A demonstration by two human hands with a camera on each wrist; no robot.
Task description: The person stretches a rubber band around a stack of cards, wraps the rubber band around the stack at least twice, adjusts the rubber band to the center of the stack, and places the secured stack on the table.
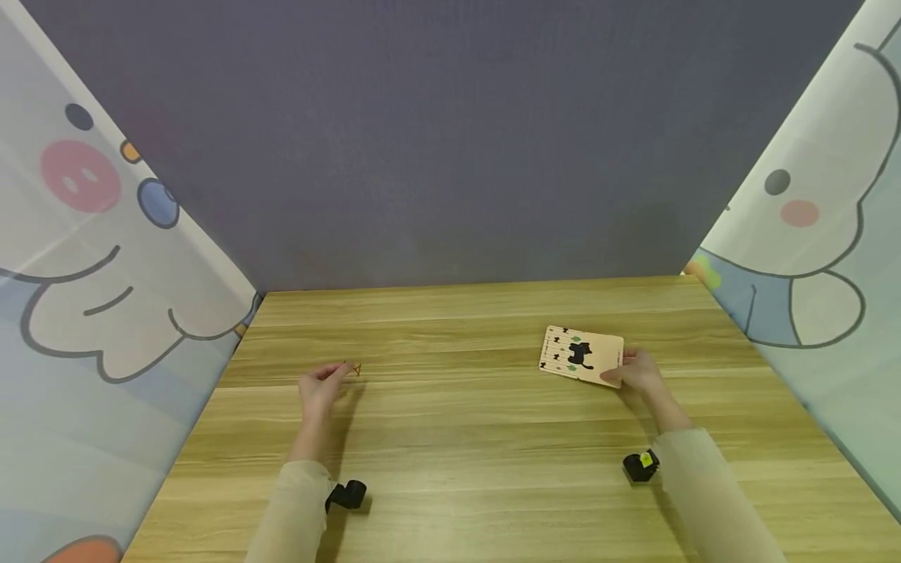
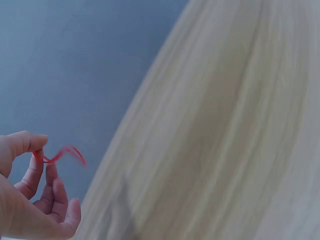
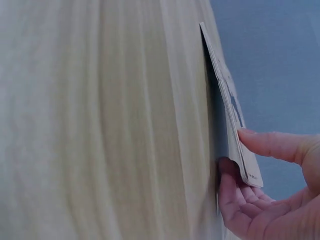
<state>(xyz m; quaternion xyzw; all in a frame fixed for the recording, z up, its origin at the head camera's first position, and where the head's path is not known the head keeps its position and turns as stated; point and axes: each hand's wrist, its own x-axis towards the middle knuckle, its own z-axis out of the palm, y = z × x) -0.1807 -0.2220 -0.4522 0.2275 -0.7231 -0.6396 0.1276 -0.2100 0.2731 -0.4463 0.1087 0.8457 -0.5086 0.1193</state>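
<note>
On the left, my left hand (image 1: pixel 322 389) pinches a thin red rubber band (image 2: pixel 67 154) between thumb and forefinger. The band is twisted, and part of it dangles past the fingertips above the table. Over on the right, my right hand (image 1: pixel 639 374) grips a thin cream notebook (image 1: pixel 579 356) by its near right corner. Its cover carries a black cat, with small cats and green marks along the left side. In the right wrist view the thumb lies on the cover, the fingers are underneath, and the notebook is tilted with its page edges showing.
Both hands are over a wood-grain table (image 1: pixel 450 438). A dark grey panel (image 1: pixel 450 141) rises at its back edge, and cartoon-printed curtains (image 1: pixel 127 313) stand at both sides. Black wrist cameras (image 1: pixel 639 467) are at each forearm.
</note>
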